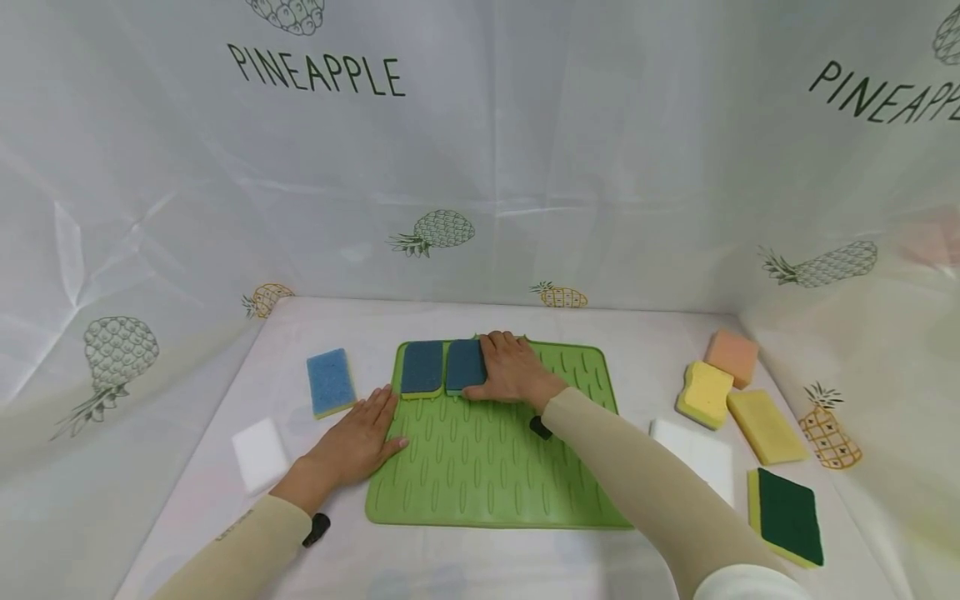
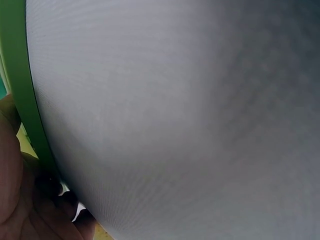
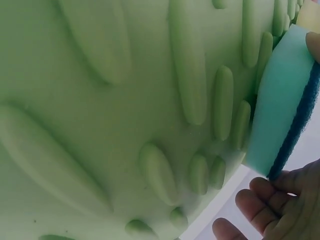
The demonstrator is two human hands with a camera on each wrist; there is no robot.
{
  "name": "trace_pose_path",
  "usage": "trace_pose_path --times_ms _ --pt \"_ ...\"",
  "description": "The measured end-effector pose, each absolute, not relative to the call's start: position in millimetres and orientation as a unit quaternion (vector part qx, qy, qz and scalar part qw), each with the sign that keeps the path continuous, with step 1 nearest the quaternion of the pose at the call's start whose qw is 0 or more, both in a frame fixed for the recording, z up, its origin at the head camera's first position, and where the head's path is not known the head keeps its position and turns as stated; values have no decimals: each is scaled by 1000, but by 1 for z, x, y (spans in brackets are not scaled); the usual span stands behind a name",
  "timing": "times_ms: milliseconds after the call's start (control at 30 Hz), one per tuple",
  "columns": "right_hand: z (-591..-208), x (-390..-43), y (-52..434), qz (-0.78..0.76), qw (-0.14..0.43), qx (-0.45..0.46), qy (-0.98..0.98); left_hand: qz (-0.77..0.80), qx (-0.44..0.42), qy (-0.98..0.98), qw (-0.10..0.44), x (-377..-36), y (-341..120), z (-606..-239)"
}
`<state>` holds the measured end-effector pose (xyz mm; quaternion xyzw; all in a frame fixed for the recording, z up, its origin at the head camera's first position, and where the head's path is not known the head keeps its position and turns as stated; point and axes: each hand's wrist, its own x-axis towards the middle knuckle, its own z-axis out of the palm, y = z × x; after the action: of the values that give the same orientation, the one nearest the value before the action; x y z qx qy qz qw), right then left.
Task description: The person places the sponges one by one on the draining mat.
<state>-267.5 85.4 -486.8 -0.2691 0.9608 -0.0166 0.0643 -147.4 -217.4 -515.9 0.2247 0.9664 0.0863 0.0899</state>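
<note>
A green ridged mat [image 1: 487, 467] lies in the middle of the white table. Two sponges with dark blue tops sit side by side at its back left: one [image 1: 422, 367] lies free, and my right hand [image 1: 487, 364] grips the other [image 1: 463, 365], thumb along its front edge and fingers over its far side. In the right wrist view that sponge [image 3: 277, 110] shows a teal body on the mat [image 3: 100, 100], with curled fingers [image 3: 260, 200] beside it. My left hand [image 1: 367, 429] rests flat on the table, fingertips touching the mat's left edge [image 2: 20, 75].
A light blue sponge [image 1: 330, 382] and a white one [image 1: 258, 454] lie left of the mat. To its right are orange [image 1: 731, 357], yellow [image 1: 705, 393], flat yellow [image 1: 767, 427], white [image 1: 693, 454] and green-topped [image 1: 786, 515] sponges. Pineapple-print sheeting walls in the table.
</note>
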Motion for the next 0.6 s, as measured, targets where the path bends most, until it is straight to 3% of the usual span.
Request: trace_pose_path --times_ms 600 --pt "-487 -266 86 -8 72 -268 961 94 224 966 94 -147 -216 -515"
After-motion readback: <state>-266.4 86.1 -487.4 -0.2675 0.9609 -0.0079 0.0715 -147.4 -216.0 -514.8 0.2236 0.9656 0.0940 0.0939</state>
